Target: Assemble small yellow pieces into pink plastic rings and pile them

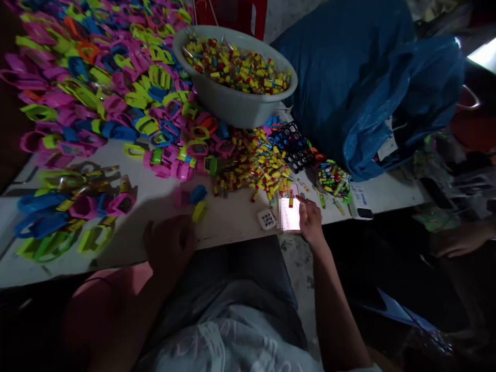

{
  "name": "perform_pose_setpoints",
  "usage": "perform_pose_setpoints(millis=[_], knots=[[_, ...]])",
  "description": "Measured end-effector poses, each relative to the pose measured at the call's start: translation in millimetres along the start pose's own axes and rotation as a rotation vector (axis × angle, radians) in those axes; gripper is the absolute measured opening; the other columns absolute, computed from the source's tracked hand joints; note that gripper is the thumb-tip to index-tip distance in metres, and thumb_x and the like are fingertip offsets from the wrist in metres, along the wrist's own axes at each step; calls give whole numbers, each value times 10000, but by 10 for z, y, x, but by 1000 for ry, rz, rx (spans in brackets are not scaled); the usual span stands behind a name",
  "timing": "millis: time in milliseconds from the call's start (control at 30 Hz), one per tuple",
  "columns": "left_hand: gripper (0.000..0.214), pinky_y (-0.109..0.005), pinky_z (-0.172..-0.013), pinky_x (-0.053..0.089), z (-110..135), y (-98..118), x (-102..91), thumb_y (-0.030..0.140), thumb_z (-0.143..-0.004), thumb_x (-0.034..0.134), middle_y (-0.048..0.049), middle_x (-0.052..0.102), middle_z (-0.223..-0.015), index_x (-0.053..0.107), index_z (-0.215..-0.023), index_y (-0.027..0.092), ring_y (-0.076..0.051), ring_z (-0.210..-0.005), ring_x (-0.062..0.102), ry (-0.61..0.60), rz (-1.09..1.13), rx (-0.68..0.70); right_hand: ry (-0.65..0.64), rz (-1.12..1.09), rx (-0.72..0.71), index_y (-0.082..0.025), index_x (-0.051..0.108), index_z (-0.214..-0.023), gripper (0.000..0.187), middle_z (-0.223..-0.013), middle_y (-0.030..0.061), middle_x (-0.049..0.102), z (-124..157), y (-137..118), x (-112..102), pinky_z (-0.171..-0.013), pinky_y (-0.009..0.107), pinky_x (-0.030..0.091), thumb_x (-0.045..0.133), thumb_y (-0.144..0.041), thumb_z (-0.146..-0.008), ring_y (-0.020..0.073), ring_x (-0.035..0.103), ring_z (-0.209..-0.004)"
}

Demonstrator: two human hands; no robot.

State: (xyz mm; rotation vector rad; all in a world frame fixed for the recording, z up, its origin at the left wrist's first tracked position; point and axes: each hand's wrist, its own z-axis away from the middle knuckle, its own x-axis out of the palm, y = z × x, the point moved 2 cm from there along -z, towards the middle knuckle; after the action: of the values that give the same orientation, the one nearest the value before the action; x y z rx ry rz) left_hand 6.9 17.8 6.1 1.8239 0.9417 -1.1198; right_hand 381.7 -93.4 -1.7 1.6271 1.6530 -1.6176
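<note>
My right hand (310,219) rests on a phone (290,213) with a bright lit screen at the table's near edge, fingers curled around its right side. My left hand (170,245) lies in shadow on the white table (232,219), loosely closed, and nothing shows in it. Just beyond it sit a few loose plastic pieces, blue (198,194), pink and yellow-green (199,211). A heap of small yellow and red pieces (251,168) lies beyond the phone. A small white keypad-like item (266,219) lies left of the phone.
A grey basin (232,101) full of small yellow and red pieces stands at the back. Many pink, blue and green plastic frames (96,77) cover the left of the table. A black basket (292,144) and a big blue bag (368,88) are on the right. Another person's hand (461,243) shows far right.
</note>
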Motion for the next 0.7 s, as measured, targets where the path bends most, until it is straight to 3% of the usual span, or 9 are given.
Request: perform_pose_setpoints(millis=[267, 500, 700], knots=[[254, -498, -1104, 245, 2, 10, -6, 282, -889, 486, -112, 720, -1081, 652, -1055, 183, -280, -1016, 629, 34, 9, 19, 107, -28, -18, -234, 696, -1152, 438, -1110, 106, 644, 198, -45, -174, -916, 424, 428, 310, -389, -1015, 244, 569, -1061], [273, -504, -1093, 255, -17, 23, -25, 293, -895, 472, -112, 722, -1076, 642, -1080, 188, -285, -1016, 633, 4, 4, 13, -36, 140, -56, -333, 714, -1147, 383, -1272, 56, 584, 390, -105, -172, -947, 465, 370, 378, -433, -993, 274, 497, -1138], [259, -494, -1083, 267, -16, 17, -3, 302, -903, 474, -105, 725, -1067, 641, -1070, 193, -282, -999, 638, 13, -17, 32, -2, 100, -52, -325, 771, -993, 401, -1243, 36, 613, 420, -107, -212, -955, 460, 356, 378, -404, -996, 268, 492, -1139]])
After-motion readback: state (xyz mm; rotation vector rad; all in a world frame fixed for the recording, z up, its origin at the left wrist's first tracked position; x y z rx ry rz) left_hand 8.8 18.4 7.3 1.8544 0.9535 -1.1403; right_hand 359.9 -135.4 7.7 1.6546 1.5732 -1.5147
